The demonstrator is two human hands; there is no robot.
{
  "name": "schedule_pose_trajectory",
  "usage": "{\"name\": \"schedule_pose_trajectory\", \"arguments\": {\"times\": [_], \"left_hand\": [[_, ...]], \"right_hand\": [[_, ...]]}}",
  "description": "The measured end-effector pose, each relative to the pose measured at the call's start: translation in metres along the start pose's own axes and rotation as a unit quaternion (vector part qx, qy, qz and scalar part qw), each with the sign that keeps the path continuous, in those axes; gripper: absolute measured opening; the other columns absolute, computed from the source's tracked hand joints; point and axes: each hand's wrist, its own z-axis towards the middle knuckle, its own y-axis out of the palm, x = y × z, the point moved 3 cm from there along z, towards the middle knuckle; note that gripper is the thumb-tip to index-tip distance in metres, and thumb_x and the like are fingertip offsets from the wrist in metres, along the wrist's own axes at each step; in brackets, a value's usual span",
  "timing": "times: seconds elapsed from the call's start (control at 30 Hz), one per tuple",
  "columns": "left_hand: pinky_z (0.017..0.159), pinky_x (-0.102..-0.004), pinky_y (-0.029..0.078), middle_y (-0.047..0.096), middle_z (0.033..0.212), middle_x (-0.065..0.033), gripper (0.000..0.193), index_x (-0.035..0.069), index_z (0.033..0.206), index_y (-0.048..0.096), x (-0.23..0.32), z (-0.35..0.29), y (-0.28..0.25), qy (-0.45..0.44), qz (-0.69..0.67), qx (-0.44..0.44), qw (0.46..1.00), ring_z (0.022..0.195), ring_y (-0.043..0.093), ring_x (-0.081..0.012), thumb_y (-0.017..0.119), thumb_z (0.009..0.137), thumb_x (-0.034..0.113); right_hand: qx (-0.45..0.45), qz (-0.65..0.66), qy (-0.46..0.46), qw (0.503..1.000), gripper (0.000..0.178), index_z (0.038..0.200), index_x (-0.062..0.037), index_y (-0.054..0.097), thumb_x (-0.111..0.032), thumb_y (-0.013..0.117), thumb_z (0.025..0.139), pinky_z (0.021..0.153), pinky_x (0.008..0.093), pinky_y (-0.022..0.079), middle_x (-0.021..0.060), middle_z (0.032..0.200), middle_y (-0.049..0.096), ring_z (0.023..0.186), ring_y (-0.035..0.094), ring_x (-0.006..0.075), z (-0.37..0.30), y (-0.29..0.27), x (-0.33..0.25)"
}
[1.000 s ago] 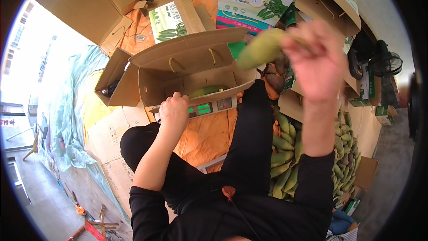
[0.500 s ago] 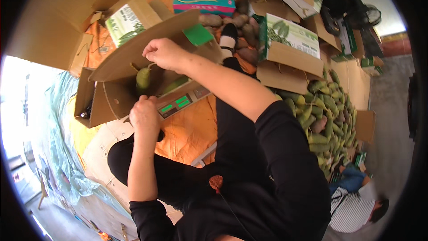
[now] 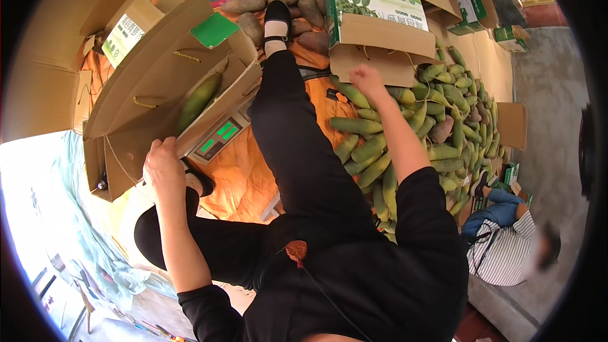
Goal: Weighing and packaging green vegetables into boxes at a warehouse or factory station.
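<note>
A green, tapering radish (image 3: 197,102) lies in the box (image 3: 147,75), beyond the left hand's (image 3: 164,166) bent fingers at the rim, its underside hidden; the right hand's (image 3: 368,82) fingers curl, blurred; either grip I cannot tell

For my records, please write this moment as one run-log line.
Left hand: at near edge of open carton | right hand: near radish pile, holding nothing visible | carton: green radish inside | scale display: lit
</note>
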Motion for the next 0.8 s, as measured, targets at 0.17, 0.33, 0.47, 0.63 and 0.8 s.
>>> {"name": "schedule_pose_trajectory", "arguments": {"times": [0.17, 0.33, 0.47, 0.63, 0.8], "left_hand": [[0.069, -0.0428, 0.048, 0.059, 0.083, -0.0162, 0.02, 0.006, 0.095, 0.067, -0.006, -0.004, 0.003, 0.0, -0.014, 0.008, 1.0, 0.079, 0.06, -0.0351, 0.053, 0.08, 0.003], [0.069, -0.0427, 0.048, 0.059, 0.082, -0.0163, 0.018, 0.005, 0.094, 0.067, 0.001, -0.002, 0.0, 0.003, -0.012, 0.005, 1.0, 0.079, 0.06, -0.0349, 0.055, 0.08, 0.003], [0.07, -0.0424, 0.048, 0.059, 0.083, -0.0165, 0.019, 0.005, 0.094, 0.067, -0.003, -0.003, 0.0, 0.0, 0.005, 0.002, 1.0, 0.08, 0.06, -0.0347, 0.055, 0.079, 0.003], [0.07, -0.0429, 0.048, 0.059, 0.084, -0.0167, 0.02, 0.005, 0.095, 0.067, 0.001, 0.0, 0.002, 0.009, 0.009, 0.003, 1.0, 0.08, 0.06, -0.0348, 0.055, 0.079, 0.003], [0.07, -0.0438, 0.049, 0.06, 0.087, -0.0159, 0.019, 0.009, 0.093, 0.067, -0.004, -0.004, -0.002, -0.022, -0.002, -0.007, 1.0, 0.081, 0.061, -0.0353, 0.052, 0.082, 0.006]], "right_hand": [[0.062, -0.108, 0.14, 0.982, 0.019, 0.077, 0.0006, 0.064, -0.017, 0.061, 0.081, 0.056, 0.0347, 0.045, 0.0098, 0.064, 0.06, 0.056, 0.057, 0.0167, -0.063, 0.01, 0.133], [0.067, -0.159, 0.2, 0.964, 0.019, 0.076, 0.0006, 0.064, -0.017, 0.06, 0.081, 0.056, 0.0371, 0.047, 0.0106, 0.065, 0.062, 0.057, 0.06, 0.0198, -0.122, 0.006, 0.198], [0.201, -0.146, 0.216, 0.944, 0.014, 0.077, -0.0009, 0.064, -0.015, 0.064, 0.079, 0.06, 0.0381, 0.048, 0.0107, 0.065, 0.062, 0.063, 0.062, 0.0225, -0.15, -0.012, 0.185], [0.36, -0.158, 0.25, 0.885, 0.018, 0.083, -0.0015, 0.065, -0.018, 0.067, 0.077, 0.073, 0.044, 0.048, 0.0164, 0.075, 0.064, 0.077, 0.062, 0.035, -0.177, -0.051, 0.193], [0.228, 0.239, 0.379, 0.865, 0.019, 0.071, -0.0012, 0.058, -0.017, 0.066, 0.08, 0.051, 0.0384, 0.046, 0.0087, 0.06, 0.055, 0.051, 0.054, 0.0236, -0.172, -0.038, 0.246]]}}
